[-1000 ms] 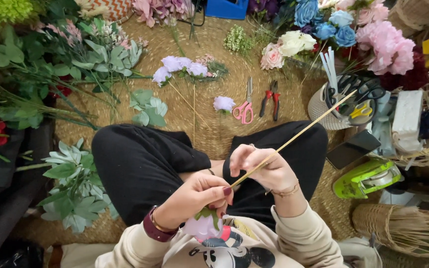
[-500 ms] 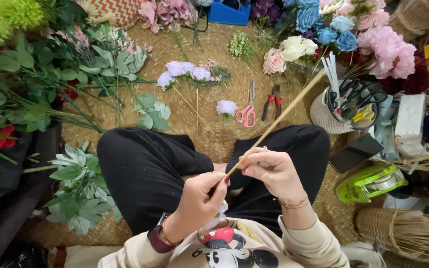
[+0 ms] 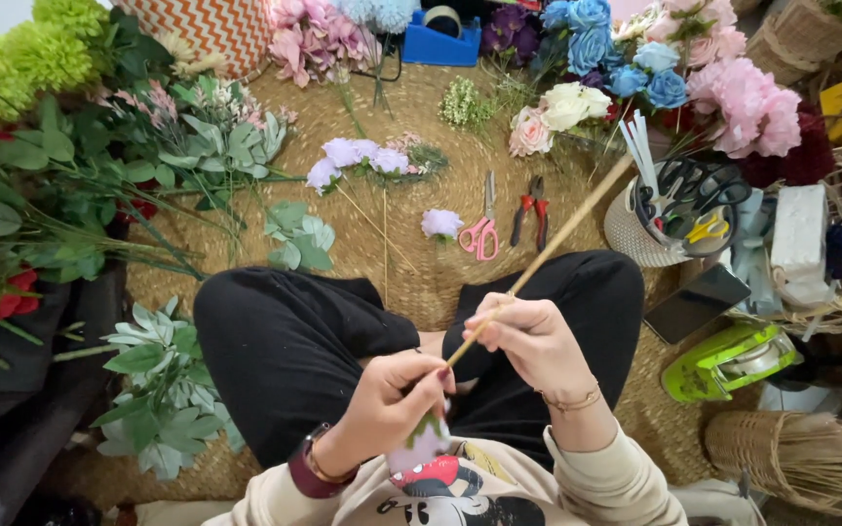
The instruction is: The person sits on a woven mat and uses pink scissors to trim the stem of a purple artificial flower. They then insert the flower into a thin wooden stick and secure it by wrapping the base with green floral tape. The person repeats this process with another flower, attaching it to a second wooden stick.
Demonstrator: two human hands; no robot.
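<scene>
Hands first: we see the left hand (image 3: 392, 404) closed around the pale pink flower head (image 3: 419, 446) low over the lap, and the right hand (image 3: 528, 339) pinching the wooden stick (image 3: 548, 251) just above it. Both hands grip; neither is spread. The stick runs up and to the right from the flower head, its far end reaching over the white woven tool basket (image 3: 635, 234). We sit cross-legged in black trousers on a woven straw mat (image 3: 401, 117).

On the mat ahead of the knees lie pink-handled scissors (image 3: 482, 232) and, just beside them, red-handled pliers (image 3: 532, 212). A loose lilac flower head (image 3: 440, 223) rests to their left, near a lilac sprig (image 3: 358, 156) and a cut green leaf spray (image 3: 299, 234). To the right of the knee we note a dark phone (image 3: 696, 302) and a lime-green glue gun (image 3: 723, 358).
</scene>
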